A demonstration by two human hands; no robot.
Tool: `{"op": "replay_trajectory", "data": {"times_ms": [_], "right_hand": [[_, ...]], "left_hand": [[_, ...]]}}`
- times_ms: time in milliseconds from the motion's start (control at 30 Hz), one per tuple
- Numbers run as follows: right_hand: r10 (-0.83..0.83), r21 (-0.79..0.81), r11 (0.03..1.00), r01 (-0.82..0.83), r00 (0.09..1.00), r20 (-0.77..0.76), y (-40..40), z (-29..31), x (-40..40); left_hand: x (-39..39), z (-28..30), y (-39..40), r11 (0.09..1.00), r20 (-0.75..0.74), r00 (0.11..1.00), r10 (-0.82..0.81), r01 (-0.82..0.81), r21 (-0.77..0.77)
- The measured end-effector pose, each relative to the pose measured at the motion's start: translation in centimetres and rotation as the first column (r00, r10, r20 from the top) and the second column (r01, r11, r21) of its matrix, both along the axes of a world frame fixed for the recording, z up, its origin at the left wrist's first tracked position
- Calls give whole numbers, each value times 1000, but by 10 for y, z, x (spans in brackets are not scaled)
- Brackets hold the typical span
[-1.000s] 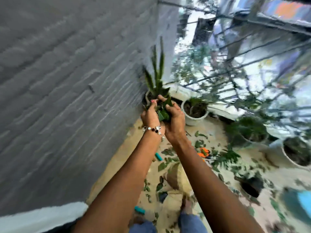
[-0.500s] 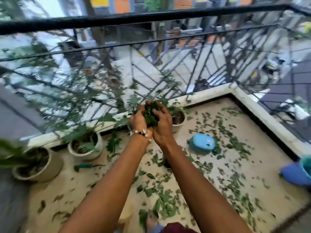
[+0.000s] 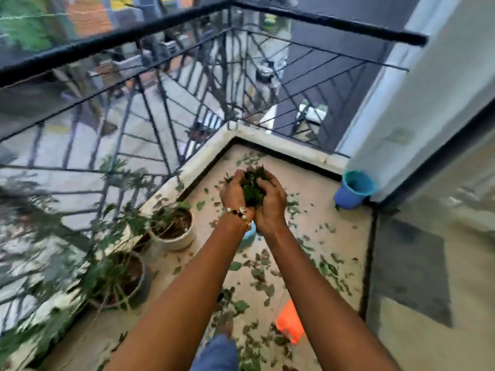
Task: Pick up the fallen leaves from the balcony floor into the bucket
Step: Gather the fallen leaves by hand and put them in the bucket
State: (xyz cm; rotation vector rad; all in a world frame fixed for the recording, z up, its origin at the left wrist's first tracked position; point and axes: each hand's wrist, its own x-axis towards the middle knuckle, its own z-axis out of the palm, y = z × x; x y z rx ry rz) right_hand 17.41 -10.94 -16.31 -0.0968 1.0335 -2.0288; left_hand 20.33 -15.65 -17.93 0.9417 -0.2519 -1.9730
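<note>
My left hand point(image 3: 233, 195) and my right hand point(image 3: 270, 204) are cupped together at arm's length, holding a clump of green leaves point(image 3: 251, 187) between the palms. A beaded bracelet sits on my left wrist. The blue bucket point(image 3: 353, 190) stands on the floor at the far right corner, against the white wall, well to the right of my hands. Several fallen leaves point(image 3: 259, 279) lie scattered over the beige balcony floor point(image 3: 316, 236) below and around my arms.
Potted plants point(image 3: 172, 227) line the left edge under the black metal railing point(image 3: 150, 36). An orange object point(image 3: 290, 321) lies on the floor near my feet. A light blue object shows partly behind my wrists. A white wall and doorway are on the right.
My view has swung right, from the grey wall and plants, past the railing, toward the corner with the bucket. Both hands have stayed cupped on the leaves throughout.
</note>
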Motion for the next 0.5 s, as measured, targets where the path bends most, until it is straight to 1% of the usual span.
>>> {"op": "replay_trajectory", "data": {"times_ms": [100,167,300,367,500], "right_hand": [[-131,22,991,131,991,26,-23,-4,-47],[-179,41,983,177,982,51,-35,-5,-71],[-297,30,955,296,950,95,-59,-7,-128],[-358,39,934,356,929,96,-64,-9,-159],[-465,90,884,458,883,71,-69,-15,-226]], "left_hand": [[-53,-6,-27,990,-22,990,-140,140,12],[-81,-12,-41,978,-38,979,-200,202,45],[-147,-9,-66,940,-81,941,-328,334,70],[-178,-13,-71,912,-109,914,-390,400,89],[-254,-26,-82,853,-107,856,-506,515,84]]}}
